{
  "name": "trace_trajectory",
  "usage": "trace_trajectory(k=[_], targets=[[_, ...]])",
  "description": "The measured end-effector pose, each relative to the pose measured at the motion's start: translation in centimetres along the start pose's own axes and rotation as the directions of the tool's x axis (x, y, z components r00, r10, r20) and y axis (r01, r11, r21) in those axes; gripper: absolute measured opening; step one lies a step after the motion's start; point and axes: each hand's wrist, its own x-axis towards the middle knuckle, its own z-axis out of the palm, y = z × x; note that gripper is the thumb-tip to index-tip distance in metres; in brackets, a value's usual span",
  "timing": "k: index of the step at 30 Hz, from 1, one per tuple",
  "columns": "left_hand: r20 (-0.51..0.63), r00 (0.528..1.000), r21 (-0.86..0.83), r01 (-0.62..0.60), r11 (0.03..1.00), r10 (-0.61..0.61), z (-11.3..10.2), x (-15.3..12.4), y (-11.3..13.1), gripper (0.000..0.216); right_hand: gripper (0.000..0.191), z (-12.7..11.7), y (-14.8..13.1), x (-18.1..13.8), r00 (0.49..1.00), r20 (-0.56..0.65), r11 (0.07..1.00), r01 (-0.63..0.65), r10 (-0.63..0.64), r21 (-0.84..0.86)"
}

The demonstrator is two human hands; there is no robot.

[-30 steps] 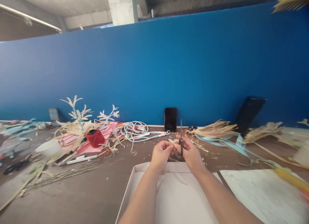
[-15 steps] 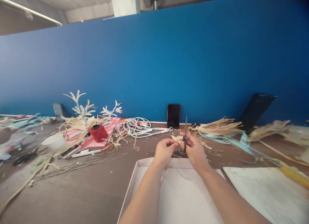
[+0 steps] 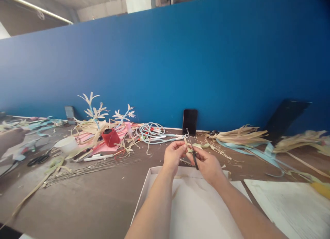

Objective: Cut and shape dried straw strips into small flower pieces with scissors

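My left hand (image 3: 174, 156) is closed in a pinch on a small pale straw piece (image 3: 194, 147) just above the far rim of a white shallow box (image 3: 148, 191). My right hand (image 3: 207, 164) is closed round thin dark scissors (image 3: 193, 154), whose blades slant up and to the left toward the straw piece. Both hands meet over the brown table (image 3: 90, 197), a little in front of a black phone (image 3: 190, 122) leaning on the blue wall.
A red thread spool (image 3: 110, 137), straw flowers (image 3: 95, 111), light blue cords (image 3: 151, 131), a white cup (image 3: 66, 144) and black scissors (image 3: 38, 160) lie left. Straw bundles (image 3: 239, 135) and a dark tablet (image 3: 285, 118) are right; printed paper (image 3: 291, 204) lies front right.
The scissors tilted from upright to slanting left. Both hands stayed together while the view shifted slightly right.
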Motion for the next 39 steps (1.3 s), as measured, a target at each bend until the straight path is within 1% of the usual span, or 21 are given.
trace_trajectory(k=[3,7,10,14,17,21,28,33,39], targets=[[-0.024,1.0,-0.034,-0.008,0.999,0.007,-0.1,0.0,0.1,0.029,0.05,0.0,-0.8,-0.2,0.996,0.049,0.997,-0.081,0.081,-0.004],[-0.039,0.999,-0.083,0.005,0.996,-0.008,-0.3,0.0,0.2,0.03,0.054,-0.2,-1.3,-0.3,0.968,0.159,0.979,-0.202,0.194,0.032],[-0.052,0.999,-0.093,0.011,0.996,-0.016,-0.4,0.0,0.3,0.031,0.054,-0.3,-1.3,-0.4,0.953,0.226,0.97,-0.228,0.204,0.088],[-0.081,0.997,-0.099,-0.006,0.995,-0.002,-0.4,0.0,0.3,0.03,0.052,-0.7,-1.0,-0.6,0.942,0.292,0.967,-0.213,0.165,0.139],[-0.108,0.994,-0.101,-0.016,0.995,0.005,-0.4,0.1,0.4,0.03,0.053,-0.9,-0.8,-0.6,0.941,0.298,0.964,-0.215,0.162,0.155],[-0.153,0.988,-0.127,-0.021,0.992,0.001,-0.3,0.2,0.6,0.029,0.052,-0.8,-0.7,-0.7,0.943,0.284,0.967,-0.218,0.173,0.135],[-0.19,0.981,-0.157,-0.008,0.988,-0.022,-0.4,0.2,1.0,0.025,0.048,-0.7,-1.3,-0.9,0.929,0.328,0.969,-0.22,0.172,0.114],[-0.207,0.978,-0.147,-0.004,0.989,-0.027,-0.4,0.1,1.1,0.026,0.046,-0.7,-1.4,-1.0,0.931,0.322,0.968,-0.22,0.173,0.116],[-0.208,0.978,-0.133,-0.011,0.991,-0.017,-0.5,0.2,1.1,0.025,0.046,-0.9,-1.3,-0.8,0.927,0.317,0.973,-0.224,0.199,0.046]])
